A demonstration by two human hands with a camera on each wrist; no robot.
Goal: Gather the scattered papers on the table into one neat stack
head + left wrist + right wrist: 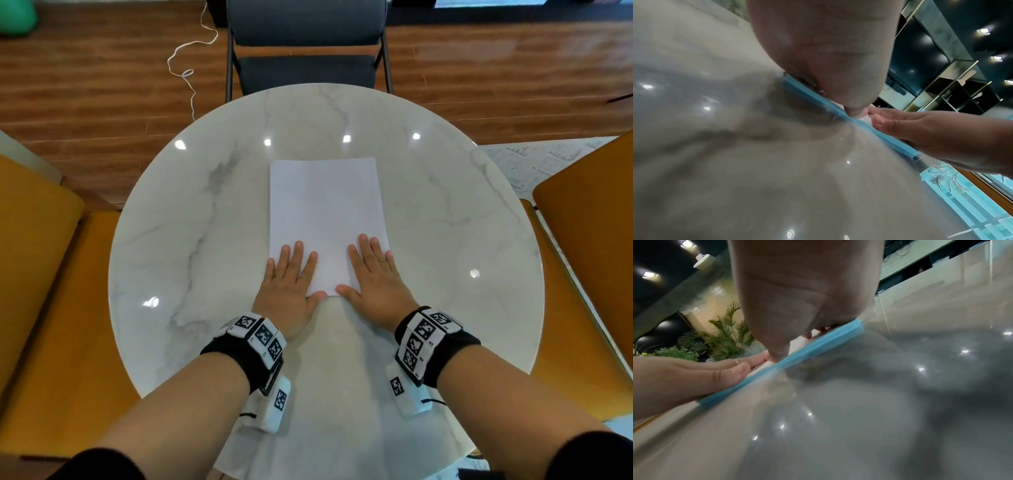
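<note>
While both palms press flat, the round marble table [191, 219] fills mid-frame, with a dark chair [305, 44] at top centre. Paper stack [325, 212] sits squared at the table's centre, edges aligned. Left hand [291, 287] rests on its lower-left corner, fingers straight and spread; right hand [373, 277] likewise on the lower-right corner. Thumbs nearly meet at the stack's near edge.

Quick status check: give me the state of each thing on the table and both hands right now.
paper stack: gathered into one squared pile, flat on the table.
left hand: open, flat, pressing the stack's near left corner.
right hand: open, flat, pressing the stack's near right corner.
table: holds the stack, no loose sheets visible.
</note>
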